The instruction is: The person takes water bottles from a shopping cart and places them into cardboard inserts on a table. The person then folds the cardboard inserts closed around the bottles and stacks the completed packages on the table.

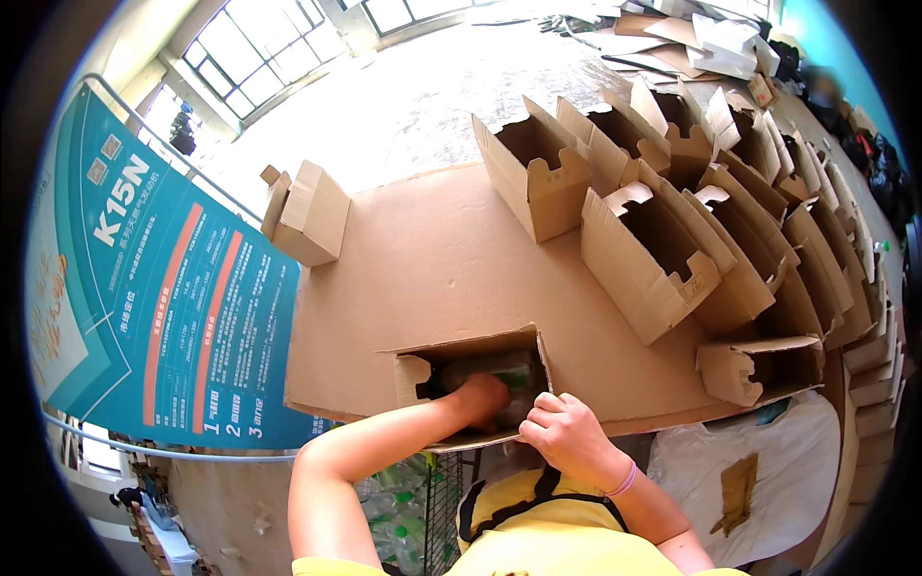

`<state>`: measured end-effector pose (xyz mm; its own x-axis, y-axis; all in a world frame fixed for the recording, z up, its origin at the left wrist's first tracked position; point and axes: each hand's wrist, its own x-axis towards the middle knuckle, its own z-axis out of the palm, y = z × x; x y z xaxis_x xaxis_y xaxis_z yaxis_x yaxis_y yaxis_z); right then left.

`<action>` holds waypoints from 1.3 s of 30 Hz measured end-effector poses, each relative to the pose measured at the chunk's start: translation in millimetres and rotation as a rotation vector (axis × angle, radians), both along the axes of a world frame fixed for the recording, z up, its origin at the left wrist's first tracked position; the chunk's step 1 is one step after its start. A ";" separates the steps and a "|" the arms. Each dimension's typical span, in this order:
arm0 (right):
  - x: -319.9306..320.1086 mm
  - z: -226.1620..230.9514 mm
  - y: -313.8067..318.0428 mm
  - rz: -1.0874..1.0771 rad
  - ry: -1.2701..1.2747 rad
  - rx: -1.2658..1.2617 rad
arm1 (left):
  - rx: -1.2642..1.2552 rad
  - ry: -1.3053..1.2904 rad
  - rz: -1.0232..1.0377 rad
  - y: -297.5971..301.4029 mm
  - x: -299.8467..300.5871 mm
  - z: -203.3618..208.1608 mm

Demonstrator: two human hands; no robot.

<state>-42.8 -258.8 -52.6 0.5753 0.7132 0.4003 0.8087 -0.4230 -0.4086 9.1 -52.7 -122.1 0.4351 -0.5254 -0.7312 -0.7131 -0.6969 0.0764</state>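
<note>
An open cardboard box (413, 384) stands at the front edge of the cardboard-covered table. My left hand (483, 396) reaches down inside it, next to a clear plastic bottle (519, 370) with some green on it. The box and shadow hide the left fingers, so their grip on the bottle does not show. At the box's near right corner, my right hand (560, 422) is closed on the rim. Several clear bottles with green caps (401, 528) lie below the table edge, beside a black wire basket (447, 509).
Several open cardboard boxes (653, 259) crowd the table's right side. Another box (315, 216) stands at the far left corner, and one lies on its side (759, 372) at the front right. A teal banner (173, 288) borders the left. A white sack (759, 461) lies at lower right.
</note>
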 end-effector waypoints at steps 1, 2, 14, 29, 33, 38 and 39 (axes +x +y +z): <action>0.0 0.7 -0.3 -0.001 -0.001 -0.001 | 0.001 0.002 -0.033 -1.6 0.5 -2.2; -0.3 1.6 -0.4 -0.001 -0.001 -0.003 | -0.008 -0.023 -0.059 -3.0 -0.7 -3.0; -2.6 5.7 4.4 -0.052 -0.001 -0.092 | -0.056 -0.040 0.237 9.0 -2.0 -9.6; -33.2 -20.3 24.2 -0.340 0.393 0.628 | -1.381 -0.683 1.145 101.6 -152.6 68.2; -21.6 -28.1 29.5 -0.441 0.523 0.581 | -1.239 -0.609 1.374 97.5 -145.8 45.0; -3.3 -51.8 48.7 -0.619 0.254 0.622 | -1.075 -1.232 1.025 91.5 -103.8 66.1; -1.6 -57.6 51.9 -0.631 0.311 0.710 | -1.046 -1.214 0.948 94.8 -96.0 70.6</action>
